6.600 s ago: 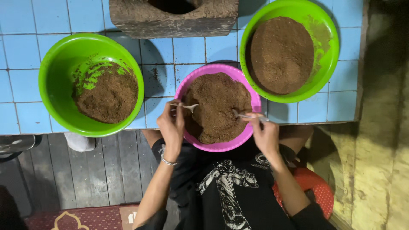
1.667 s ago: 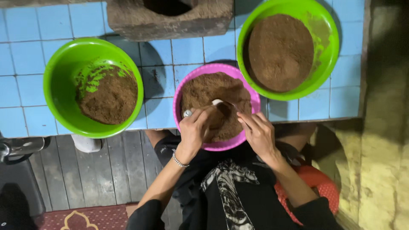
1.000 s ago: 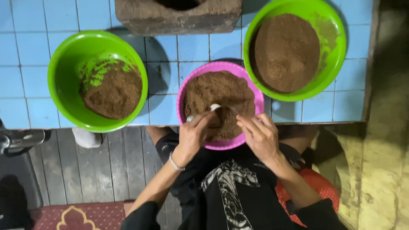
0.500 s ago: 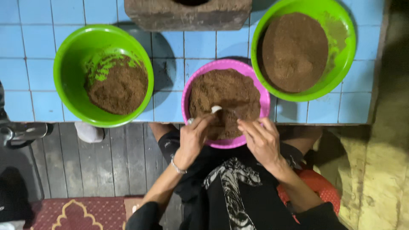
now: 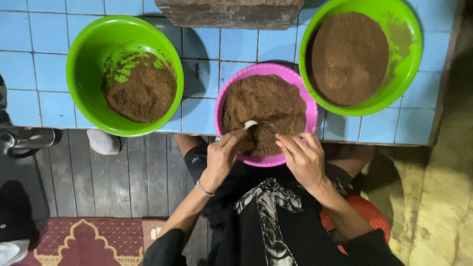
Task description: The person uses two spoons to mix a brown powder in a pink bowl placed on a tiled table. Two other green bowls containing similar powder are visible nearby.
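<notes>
Here, the pink bowl (image 5: 266,114) of brown powder is shown at the near edge of the blue-tiled surface (image 5: 29,69), flanked by two green bowls (image 5: 123,74) (image 5: 362,56) of the same powder, with a dark wooden block (image 5: 231,12) at the far edge. The left hand (image 5: 222,157) is closed on a white spoon (image 5: 250,124) dipped in the powder, while the right hand (image 5: 303,157) is curled round a thin utensil, barely visible. Compared with half a second earlier, both hands are held in nearly unchanged positions over the bowl's near rim.

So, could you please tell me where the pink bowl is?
In the head view, the pink bowl sits centre, between two green bowls, under both hands.
</notes>
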